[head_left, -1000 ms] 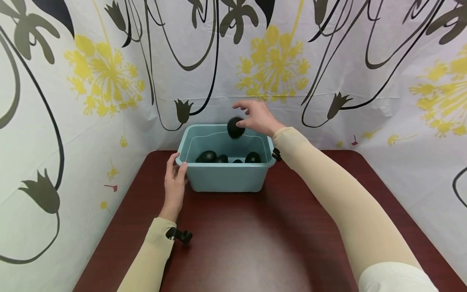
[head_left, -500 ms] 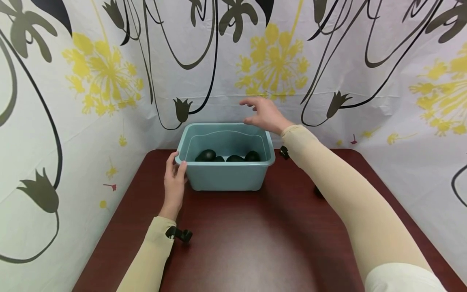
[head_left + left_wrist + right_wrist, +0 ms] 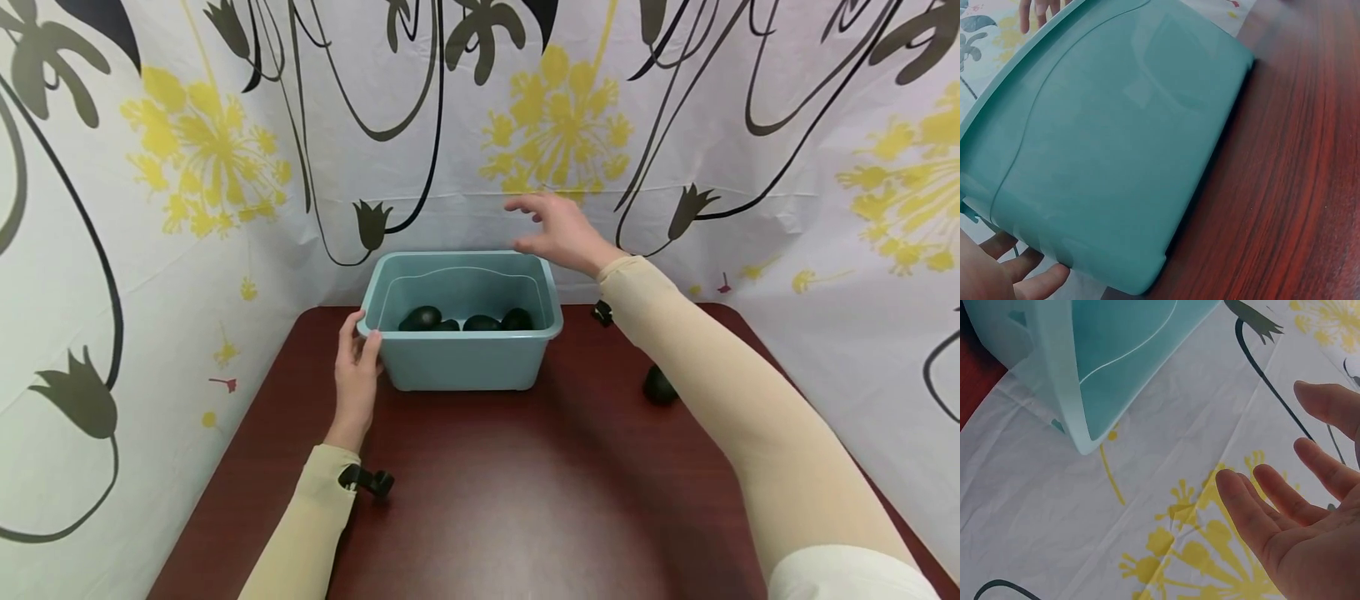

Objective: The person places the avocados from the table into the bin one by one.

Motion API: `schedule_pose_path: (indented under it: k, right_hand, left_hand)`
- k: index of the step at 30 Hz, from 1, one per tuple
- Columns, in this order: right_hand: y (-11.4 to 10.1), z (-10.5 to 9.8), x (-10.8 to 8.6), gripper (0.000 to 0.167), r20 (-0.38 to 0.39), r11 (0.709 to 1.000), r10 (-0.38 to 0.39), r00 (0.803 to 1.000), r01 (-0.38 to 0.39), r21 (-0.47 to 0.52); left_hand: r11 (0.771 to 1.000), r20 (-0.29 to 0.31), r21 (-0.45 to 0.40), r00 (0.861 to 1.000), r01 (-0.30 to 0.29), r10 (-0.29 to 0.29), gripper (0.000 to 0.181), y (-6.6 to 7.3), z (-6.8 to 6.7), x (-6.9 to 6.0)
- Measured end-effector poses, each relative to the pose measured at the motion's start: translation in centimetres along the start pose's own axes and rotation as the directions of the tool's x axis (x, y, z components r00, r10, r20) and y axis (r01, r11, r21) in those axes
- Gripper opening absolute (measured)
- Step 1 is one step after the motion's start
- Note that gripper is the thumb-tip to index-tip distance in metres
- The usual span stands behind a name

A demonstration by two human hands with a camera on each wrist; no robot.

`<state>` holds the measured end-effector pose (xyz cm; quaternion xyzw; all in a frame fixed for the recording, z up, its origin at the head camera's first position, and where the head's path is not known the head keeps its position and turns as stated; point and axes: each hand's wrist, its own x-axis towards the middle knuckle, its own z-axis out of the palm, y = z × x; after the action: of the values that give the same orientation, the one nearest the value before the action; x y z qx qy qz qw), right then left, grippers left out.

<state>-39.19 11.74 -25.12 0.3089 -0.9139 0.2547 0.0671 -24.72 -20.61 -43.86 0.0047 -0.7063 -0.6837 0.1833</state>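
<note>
A light blue-green plastic bin (image 3: pixel 468 362) stands at the back of the table, with several dark green avocados (image 3: pixel 422 317) lying on its bottom. My left hand (image 3: pixel 355 379) holds the bin by its front left corner, thumb at the front and fingers along the side. Those fingers touch the wall of the bin in the left wrist view too. Above the bin's back right corner hovers my right hand (image 3: pixel 566 233), fingers spread and nothing in them; the right wrist view shows the bare palm (image 3: pixel 1322 556). Another avocado (image 3: pixel 660 385) lies on the table at the right, partly behind the right sleeve.
The dark red wooden table (image 3: pixel 480 492) extends in front of the bin. A white patterned cloth (image 3: pixel 465 167) hangs close behind the table and along both sides. Black camera mounts (image 3: pixel 366 481) sit on the wrists.
My right hand has let go of an avocado, which dropped into the bin, and has drifted to the right and slightly up. The left hand stays on the bin. The table avocado has come into sight.
</note>
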Motion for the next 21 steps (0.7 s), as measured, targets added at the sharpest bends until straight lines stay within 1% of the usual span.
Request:
schedule_pose_path:
  k: [5,9,15,21]
  right_hand:
    - [0.1,-0.3,-1.0,0.058,-0.003,1.000,-0.029,1.000,0.029,-0.008]
    - [0.1,-0.5,-1.9,0.055,-0.009,0.999,-0.036,0.999,0.036,-0.021]
    - [0.1,-0.8,-3.6,0.057,0.000,0.996,-0.034,0.999,0.034,-0.083]
    - [0.2,-0.9,-5.1,0.058,-0.027,0.991,-0.059,0.998,0.055,-0.126]
  left_hand:
    - [1.000,0.000,0.007,1.000,-0.006,0.006,0.057,0.0,0.0,-0.1]
    - [1.000,0.002,0.006,1.000,-0.008,0.008,0.057,-0.1,0.0,0.0]
    - [1.000,0.005,0.008,1.000,-0.007,0.007,0.056,-0.2,0.1,0.0]
    - [1.000,0.002,0.007,1.000,-0.006,0.006,0.056,-0.2,0.0,0.0]
